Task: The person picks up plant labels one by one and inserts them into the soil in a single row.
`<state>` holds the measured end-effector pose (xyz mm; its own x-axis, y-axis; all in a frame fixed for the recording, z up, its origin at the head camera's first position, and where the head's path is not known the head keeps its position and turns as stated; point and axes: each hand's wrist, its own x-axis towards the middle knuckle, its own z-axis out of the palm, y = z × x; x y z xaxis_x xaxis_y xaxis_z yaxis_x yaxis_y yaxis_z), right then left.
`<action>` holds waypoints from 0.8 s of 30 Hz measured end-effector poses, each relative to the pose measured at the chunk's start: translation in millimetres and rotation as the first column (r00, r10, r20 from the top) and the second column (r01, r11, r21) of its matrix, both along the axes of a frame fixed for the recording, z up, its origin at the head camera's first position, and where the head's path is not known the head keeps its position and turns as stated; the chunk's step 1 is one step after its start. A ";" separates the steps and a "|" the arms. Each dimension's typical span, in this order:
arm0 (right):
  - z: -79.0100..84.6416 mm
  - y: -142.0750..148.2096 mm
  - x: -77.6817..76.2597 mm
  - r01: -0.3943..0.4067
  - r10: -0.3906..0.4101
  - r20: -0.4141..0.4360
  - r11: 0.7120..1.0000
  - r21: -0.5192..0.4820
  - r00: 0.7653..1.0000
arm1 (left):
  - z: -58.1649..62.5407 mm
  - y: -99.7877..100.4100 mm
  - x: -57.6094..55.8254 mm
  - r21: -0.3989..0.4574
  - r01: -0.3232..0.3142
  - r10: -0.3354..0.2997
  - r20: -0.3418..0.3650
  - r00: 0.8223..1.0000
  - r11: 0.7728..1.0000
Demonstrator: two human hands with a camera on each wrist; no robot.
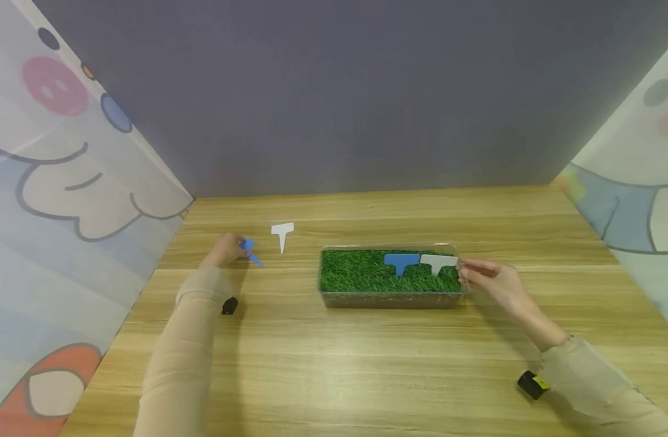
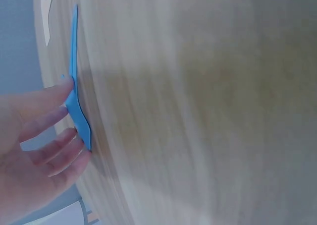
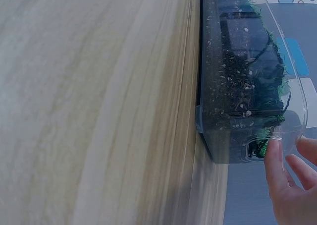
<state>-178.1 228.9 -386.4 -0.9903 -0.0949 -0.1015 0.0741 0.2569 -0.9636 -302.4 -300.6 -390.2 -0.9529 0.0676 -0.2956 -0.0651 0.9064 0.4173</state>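
Note:
My left hand (image 1: 227, 249) pinches a blue T-shaped plant label (image 2: 73, 101) between thumb and fingertips, low over the table at the left. Just beyond it lies a white plant label (image 1: 282, 234), flat on the wood. A clear plastic planter box (image 1: 391, 300) filled with soil and green grass (image 1: 355, 270) sits right of the middle. In the grass stand a blue label (image 1: 401, 261) and, beside it, a white label (image 1: 438, 262). At the box's right end my right hand (image 1: 502, 285) grips the rim, the thumb outside the end wall in the right wrist view.
The wooden table (image 1: 334, 364) meets a grey panel (image 1: 344, 103) at the back, with cartoon-printed walls on both sides. A small black object (image 1: 230, 305) is near the left forearm, and a black and yellow one (image 1: 532, 385) by the right sleeve.

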 end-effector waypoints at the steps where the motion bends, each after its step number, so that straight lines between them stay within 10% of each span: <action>1: -1.1 0.0 -0.5 0.017 -0.017 0.005 1.000 -0.002 1.000 | 0.7 0.8 -0.1 0.010 -0.006 0.006 0.013 1.000 1.000; 24: -20.1 9.7 -9.2 0.021 -0.020 0.023 0.999 -0.043 1.000 | 5.9 1.6 -3.0 0.048 -0.075 0.070 0.098 0.993 0.996</action>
